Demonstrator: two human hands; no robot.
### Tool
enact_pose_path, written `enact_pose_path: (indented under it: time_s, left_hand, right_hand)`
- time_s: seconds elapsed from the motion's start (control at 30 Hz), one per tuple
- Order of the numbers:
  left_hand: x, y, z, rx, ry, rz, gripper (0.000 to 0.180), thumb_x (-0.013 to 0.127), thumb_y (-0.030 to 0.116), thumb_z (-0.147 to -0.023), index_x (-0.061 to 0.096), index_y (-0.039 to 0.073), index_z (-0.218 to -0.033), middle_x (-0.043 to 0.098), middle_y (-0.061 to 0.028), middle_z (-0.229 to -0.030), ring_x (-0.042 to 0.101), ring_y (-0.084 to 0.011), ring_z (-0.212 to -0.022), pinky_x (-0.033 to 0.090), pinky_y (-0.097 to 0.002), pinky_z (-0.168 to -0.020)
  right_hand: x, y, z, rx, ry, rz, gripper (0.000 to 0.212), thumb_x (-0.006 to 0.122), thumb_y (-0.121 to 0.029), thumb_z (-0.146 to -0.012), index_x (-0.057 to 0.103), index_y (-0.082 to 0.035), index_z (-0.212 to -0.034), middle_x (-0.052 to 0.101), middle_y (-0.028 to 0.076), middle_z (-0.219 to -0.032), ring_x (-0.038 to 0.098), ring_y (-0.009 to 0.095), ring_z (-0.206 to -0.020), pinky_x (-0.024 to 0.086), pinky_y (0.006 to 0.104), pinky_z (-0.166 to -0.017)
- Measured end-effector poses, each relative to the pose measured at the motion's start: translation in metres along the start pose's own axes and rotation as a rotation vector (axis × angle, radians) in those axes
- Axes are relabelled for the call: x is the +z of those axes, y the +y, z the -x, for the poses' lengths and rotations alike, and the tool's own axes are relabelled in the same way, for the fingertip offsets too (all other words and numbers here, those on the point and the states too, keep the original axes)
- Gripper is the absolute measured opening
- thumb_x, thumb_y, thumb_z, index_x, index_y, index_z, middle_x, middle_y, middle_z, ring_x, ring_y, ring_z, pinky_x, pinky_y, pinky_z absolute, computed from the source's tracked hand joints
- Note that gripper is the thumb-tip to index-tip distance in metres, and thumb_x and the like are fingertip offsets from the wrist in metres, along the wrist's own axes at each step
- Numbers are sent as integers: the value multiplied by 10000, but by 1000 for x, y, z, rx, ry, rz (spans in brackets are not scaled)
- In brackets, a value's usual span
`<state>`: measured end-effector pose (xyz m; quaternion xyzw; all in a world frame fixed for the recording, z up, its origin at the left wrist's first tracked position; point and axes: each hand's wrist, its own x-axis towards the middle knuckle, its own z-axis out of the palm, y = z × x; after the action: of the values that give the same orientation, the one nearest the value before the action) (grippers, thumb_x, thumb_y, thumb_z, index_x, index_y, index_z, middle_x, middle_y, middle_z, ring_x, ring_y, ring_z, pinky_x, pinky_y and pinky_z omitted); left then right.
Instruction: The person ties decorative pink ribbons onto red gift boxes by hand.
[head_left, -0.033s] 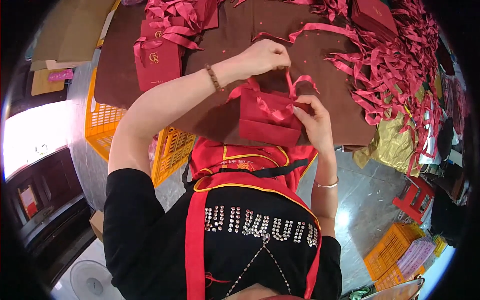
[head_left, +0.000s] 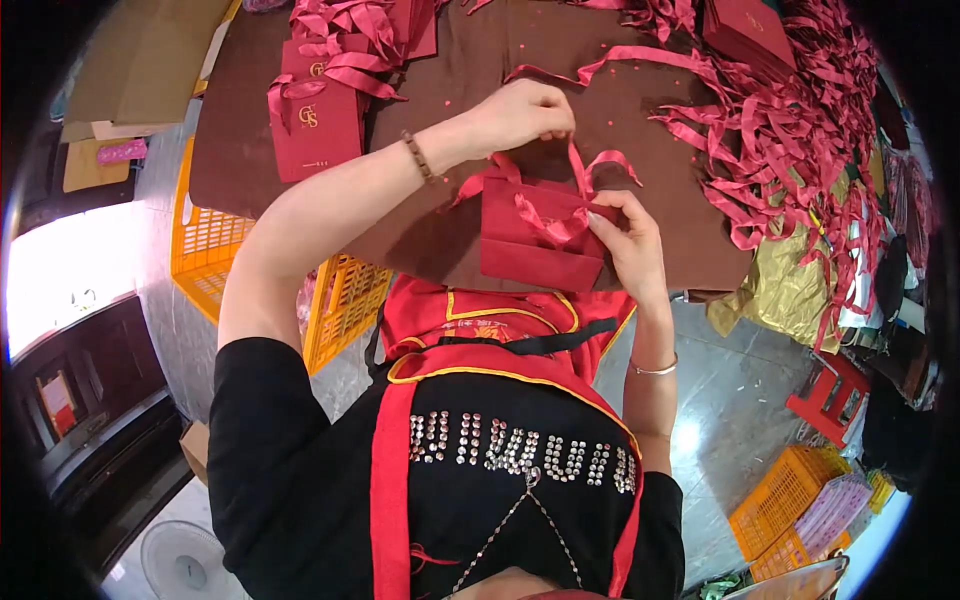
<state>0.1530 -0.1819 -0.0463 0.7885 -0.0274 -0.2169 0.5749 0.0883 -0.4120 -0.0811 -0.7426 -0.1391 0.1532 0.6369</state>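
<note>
A small dark red paper gift bag point(head_left: 530, 262) rests near the table's front edge, close to my body. Pink-red satin ribbon point(head_left: 548, 222) loops from its top. Above the bag, my left hand point(head_left: 525, 112) is closed, pinching a strand of that ribbon, which rises from the bag's far side. My right hand point(head_left: 632, 245) holds the bag's right upper edge between thumb and fingers, beside a ribbon loop. The fingertips of my left hand are partly hidden by the hand itself.
Brown cloth covers the table point(head_left: 430, 235). Red bags point(head_left: 318, 125) with ribbon handles lie at the far left; a stack of red bags point(head_left: 750, 35) stands at the far right. Loose ribbons point(head_left: 770, 130) heap along the right. Orange crates point(head_left: 345, 310) stand below the left edge.
My left hand has shifted very slightly left with the ribbon strand. The bag and my right hand are almost unmoved.
</note>
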Motion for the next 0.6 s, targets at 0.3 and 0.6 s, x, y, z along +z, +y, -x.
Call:
enact_pose_path:
  time_s: [0.3, 0.6]
  left_hand:
    - [-14, -15, 54, -152, 180, -272, 342, 512, 341, -914, 574, 50, -1083, 634, -61, -827, 605, -159, -656, 471, -286, -629]
    - [-5, -2, 28, -126, -145, 65, 356, 589, 359, -886, 671, 12, -873, 493, 24, -658, 419, -60, -601, 339, -225, -523]
  right_hand:
    - [-3, -5, 4, 88, -55, -58, 148, 623, -13, -833, 593, -27, -978, 545, -41, -906, 485, 51, -816, 398, 199, -756]
    - [2, -2, 4, 54, -136, -30, 97, 620, -31, -842, 592, -27, -935, 549, -33, -878, 488, 47, -780, 398, 188, -715]
